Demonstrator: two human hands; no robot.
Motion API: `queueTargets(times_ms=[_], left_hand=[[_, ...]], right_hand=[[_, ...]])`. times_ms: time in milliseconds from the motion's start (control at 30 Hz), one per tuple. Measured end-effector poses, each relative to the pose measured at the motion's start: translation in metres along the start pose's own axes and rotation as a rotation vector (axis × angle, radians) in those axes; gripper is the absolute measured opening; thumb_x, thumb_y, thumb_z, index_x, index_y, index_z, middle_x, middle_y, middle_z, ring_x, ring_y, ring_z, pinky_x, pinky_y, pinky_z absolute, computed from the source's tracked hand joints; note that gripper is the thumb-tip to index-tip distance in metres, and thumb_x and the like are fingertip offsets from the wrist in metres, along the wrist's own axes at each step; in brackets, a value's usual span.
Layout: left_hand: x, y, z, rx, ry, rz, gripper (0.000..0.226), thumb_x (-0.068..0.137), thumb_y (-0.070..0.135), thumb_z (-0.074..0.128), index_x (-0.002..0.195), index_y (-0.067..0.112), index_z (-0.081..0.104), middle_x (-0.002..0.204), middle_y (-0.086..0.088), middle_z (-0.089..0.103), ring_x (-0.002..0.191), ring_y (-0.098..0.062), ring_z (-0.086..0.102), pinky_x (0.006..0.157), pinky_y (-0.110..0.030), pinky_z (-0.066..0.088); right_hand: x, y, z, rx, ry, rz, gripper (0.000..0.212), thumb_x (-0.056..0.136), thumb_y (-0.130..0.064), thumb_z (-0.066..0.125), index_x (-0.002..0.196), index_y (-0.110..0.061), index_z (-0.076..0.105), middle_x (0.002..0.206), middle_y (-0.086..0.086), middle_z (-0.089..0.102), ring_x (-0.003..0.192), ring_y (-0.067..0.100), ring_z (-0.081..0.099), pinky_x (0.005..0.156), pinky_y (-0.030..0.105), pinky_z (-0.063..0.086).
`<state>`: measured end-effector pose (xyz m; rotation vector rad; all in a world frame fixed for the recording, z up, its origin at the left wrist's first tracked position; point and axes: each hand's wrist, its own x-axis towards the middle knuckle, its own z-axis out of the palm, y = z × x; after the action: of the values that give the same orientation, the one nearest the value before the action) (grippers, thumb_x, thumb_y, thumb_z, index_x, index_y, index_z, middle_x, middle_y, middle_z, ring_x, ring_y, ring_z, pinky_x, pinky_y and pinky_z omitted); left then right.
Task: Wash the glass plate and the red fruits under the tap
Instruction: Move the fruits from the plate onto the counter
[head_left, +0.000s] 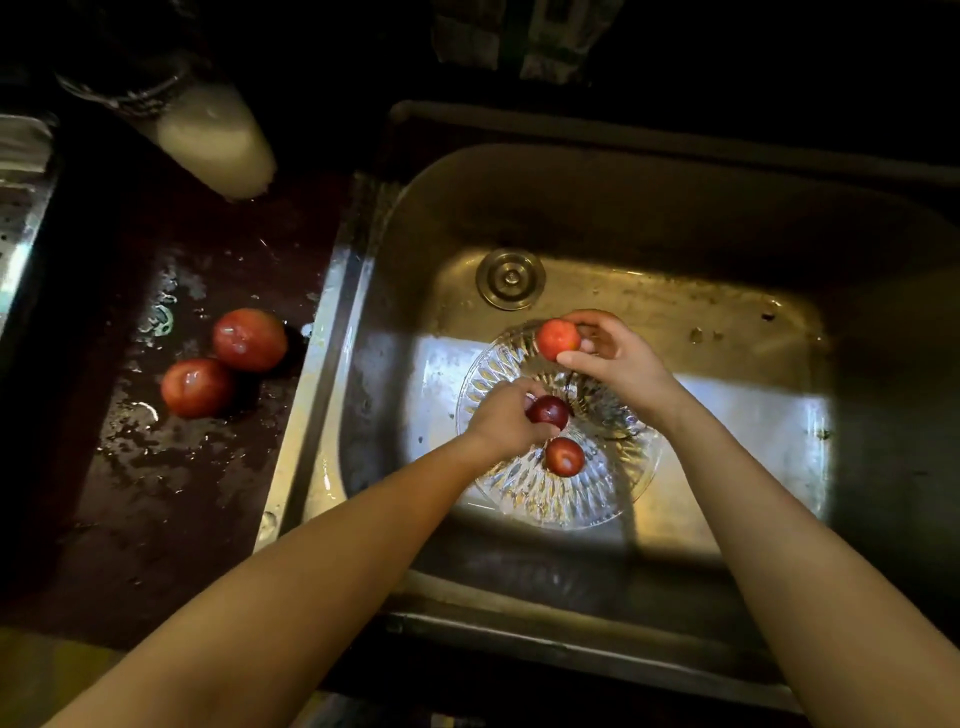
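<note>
Down in the stainless steel sink basin (727, 270), a clear cut-glass plate (519, 493) lies flat on the sink floor, near the round metal drain plug (510, 278) that sits just beyond its far edge. Over the plate's far rim, the right hand (618, 364) has its grip closed around a light red round fruit (557, 339), fingertips and thumb pinching it from the right. Nearer, the left hand (506, 421) curls its grip about a dark red round fruit (548, 411) above the middle of the plate. A third dark red fruit (564, 457) rests loose on the plate, just on the near side of the left hand's fruit. Left of the sink, on the wet dark tabletop (171, 493), two larger red fruits (249, 339) lie touching one another amid water droplets. At the far left a pale blurred cylinder (218, 140) hangs over the tabletop; what it is cannot be told.
</note>
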<state>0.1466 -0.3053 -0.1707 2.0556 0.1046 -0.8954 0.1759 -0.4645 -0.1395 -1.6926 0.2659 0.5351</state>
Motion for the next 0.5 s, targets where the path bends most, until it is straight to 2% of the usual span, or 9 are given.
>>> queueTargets(times_ms=[100,167,233,333,400,500], left_hand=[[-0.016,0.009,-0.017,-0.109,0.022,-0.002,0.036,0.073,0.010,0.075,0.102,0.016,0.056,0.101,-0.008,0.066,0.092,-0.021,0.064,0.084,-0.030,0.050],[-0.034,0.015,-0.032,-0.187,0.042,0.023,0.040,0.073,0.008,0.076,0.106,0.015,0.054,0.094,-0.003,0.062,0.079,-0.011,0.062,0.073,-0.020,0.049],[-0.056,0.018,-0.050,-0.234,0.089,0.047,0.042,0.072,0.009,0.077,0.106,0.018,0.054,0.091,0.003,0.057,0.076,-0.008,0.059,0.068,-0.015,0.046],[-0.098,0.014,-0.077,-0.334,0.162,0.058,0.038,0.071,0.011,0.078,0.091,0.032,0.053,0.089,0.011,0.059,0.076,-0.003,0.060,0.062,-0.015,0.049],[-0.128,0.006,-0.095,-0.412,0.220,0.052,0.037,0.071,0.010,0.078,0.089,0.033,0.054,0.093,0.010,0.063,0.081,-0.003,0.062,0.066,-0.017,0.049],[-0.169,-0.010,-0.122,-0.528,0.305,0.036,0.038,0.069,0.012,0.079,0.093,0.031,0.058,0.098,0.002,0.068,0.092,-0.011,0.065,0.078,-0.021,0.051]], right_hand=[[-0.016,-0.021,0.002,0.161,-0.059,0.009,0.044,0.072,-0.014,0.074,0.109,-0.028,0.055,0.109,-0.002,0.062,0.093,0.003,0.064,0.074,0.015,0.051],[-0.027,-0.037,0.005,0.292,-0.130,0.010,0.045,0.067,-0.019,0.072,0.109,-0.027,0.056,0.110,0.001,0.065,0.097,0.012,0.065,0.077,0.019,0.052],[-0.035,-0.051,0.011,0.427,-0.194,-0.011,0.043,0.071,-0.015,0.071,0.112,-0.025,0.057,0.109,0.003,0.068,0.097,0.017,0.067,0.081,0.022,0.054],[-0.047,-0.073,0.026,0.586,-0.279,-0.044,0.042,0.080,-0.008,0.062,0.119,-0.022,0.059,0.114,0.008,0.066,0.101,0.024,0.066,0.083,0.026,0.054],[-0.054,-0.088,0.041,0.655,-0.351,-0.048,0.044,0.082,-0.005,0.054,0.123,-0.019,0.056,0.115,0.015,0.065,0.102,0.029,0.066,0.084,0.028,0.054],[-0.063,-0.107,0.065,0.695,-0.444,-0.051,0.044,0.081,0.000,0.049,0.124,-0.012,0.054,0.111,0.022,0.066,0.100,0.032,0.066,0.084,0.030,0.054]])
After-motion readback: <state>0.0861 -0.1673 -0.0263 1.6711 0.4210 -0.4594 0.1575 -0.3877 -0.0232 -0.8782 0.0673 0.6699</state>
